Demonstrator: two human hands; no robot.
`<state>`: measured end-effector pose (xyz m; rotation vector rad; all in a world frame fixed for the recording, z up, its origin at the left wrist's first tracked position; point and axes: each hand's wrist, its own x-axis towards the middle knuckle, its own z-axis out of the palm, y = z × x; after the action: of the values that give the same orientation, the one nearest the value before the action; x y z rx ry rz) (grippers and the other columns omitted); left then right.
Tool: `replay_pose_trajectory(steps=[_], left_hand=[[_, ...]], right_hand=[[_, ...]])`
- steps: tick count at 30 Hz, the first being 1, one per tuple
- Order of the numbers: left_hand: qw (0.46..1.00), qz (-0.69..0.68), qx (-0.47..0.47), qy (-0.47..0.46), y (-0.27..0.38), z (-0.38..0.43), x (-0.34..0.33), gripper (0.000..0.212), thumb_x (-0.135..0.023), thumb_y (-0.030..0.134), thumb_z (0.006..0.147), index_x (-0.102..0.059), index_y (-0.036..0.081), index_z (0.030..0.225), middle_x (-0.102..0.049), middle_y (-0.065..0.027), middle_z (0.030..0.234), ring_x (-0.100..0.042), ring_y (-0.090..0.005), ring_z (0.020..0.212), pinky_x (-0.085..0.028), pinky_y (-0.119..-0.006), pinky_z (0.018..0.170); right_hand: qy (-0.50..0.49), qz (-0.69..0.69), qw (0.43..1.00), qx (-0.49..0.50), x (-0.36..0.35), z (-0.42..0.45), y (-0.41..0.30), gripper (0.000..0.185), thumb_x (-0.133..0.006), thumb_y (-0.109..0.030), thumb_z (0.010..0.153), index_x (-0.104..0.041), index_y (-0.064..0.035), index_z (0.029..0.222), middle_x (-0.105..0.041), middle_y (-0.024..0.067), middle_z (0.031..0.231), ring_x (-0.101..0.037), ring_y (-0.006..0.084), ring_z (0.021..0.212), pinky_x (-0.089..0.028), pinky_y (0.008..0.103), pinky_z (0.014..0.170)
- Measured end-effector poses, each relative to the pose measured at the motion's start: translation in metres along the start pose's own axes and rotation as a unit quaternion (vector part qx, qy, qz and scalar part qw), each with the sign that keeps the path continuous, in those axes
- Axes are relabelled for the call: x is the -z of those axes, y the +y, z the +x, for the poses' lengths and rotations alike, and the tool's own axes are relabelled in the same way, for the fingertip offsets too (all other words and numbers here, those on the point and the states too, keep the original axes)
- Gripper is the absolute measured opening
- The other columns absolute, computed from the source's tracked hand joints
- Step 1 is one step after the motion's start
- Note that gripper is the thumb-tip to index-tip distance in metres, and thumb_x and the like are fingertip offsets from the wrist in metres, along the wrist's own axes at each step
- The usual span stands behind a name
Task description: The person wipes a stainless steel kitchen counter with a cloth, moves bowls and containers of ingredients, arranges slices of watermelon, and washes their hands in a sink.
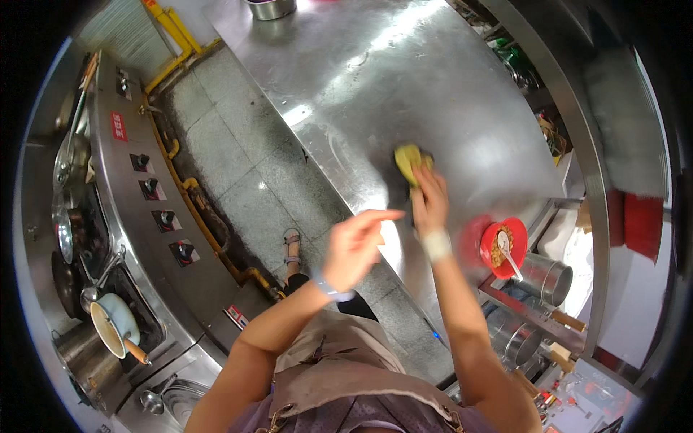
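My right hand (430, 200) presses a yellow-green cloth (407, 162) against the stainless steel table (346, 124). A pale band circles that wrist. Beside it, near the table's front edge, hovers my left hand (354, 249), slightly blurred. Its index finger points toward the right hand, and I see nothing held in it. To the right of the cloth stands a red plastic bowl (489, 251) with small brown pieces inside. A white spoon (508, 254) rests in this bowl, its handle over the rim.
A steel pan (270, 10) sits at the table's far end. Steel cylindrical containers with wooden handles (567, 319) stand right of the bowl. On my left runs a stove with black knobs (167, 220), a pale saucepan (116, 325) and a ladle (152, 401). Tiled floor (238, 146) lies between.
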<state>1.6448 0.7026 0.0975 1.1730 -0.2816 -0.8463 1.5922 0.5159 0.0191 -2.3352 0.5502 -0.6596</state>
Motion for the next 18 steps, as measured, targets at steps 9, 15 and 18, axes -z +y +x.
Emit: replay_pose_trajectory(steps=[9, 15, 18], left_hand=[[0.881, 0.012, 0.058, 0.469, -0.060, -0.137, 0.199, 0.018, -0.047, 0.012, 0.091, -0.059, 0.000, 0.097, -0.056, -0.0042, 0.059, -0.048, -0.0055, 0.047, -0.032, -0.017, 0.039], [0.873, -0.081, 0.059, 0.477, -0.048, -0.096, 0.198, 0.018, -0.048, 0.014, 0.090, -0.058, 0.002, 0.099, -0.059, -0.0055, 0.062, -0.045, -0.0052, 0.044, -0.031, -0.017, 0.038], [0.892, -0.113, 0.050, 0.435, -0.039, -0.060, 0.193, 0.017, -0.047, 0.016, 0.090, -0.058, 0.005, 0.098, -0.060, -0.0051, 0.065, -0.044, -0.0051, 0.044, -0.028, -0.017, 0.037]], right_hand=[[-0.295, -0.264, 0.902, 0.170, -0.048, -0.036, -0.035, 0.044, -0.064, -0.038, 0.073, -0.058, -0.0259, 0.115, -0.025, 0.0091, 0.143, -0.025, 0.0506, 0.122, -0.009, 0.0658, 0.100], [-0.208, -0.266, 0.906, 0.253, -0.227, 0.185, -0.077, 0.046, -0.048, -0.036, 0.086, -0.042, -0.0254, 0.130, -0.025, 0.0026, 0.144, -0.027, 0.0395, 0.127, -0.010, 0.0593, 0.104], [-0.163, -0.225, 0.934, 0.223, -0.245, 0.196, -0.082, 0.041, -0.049, -0.033, 0.086, -0.048, -0.0213, 0.125, -0.033, 0.0038, 0.139, -0.027, 0.0354, 0.127, -0.012, 0.0584, 0.104]])
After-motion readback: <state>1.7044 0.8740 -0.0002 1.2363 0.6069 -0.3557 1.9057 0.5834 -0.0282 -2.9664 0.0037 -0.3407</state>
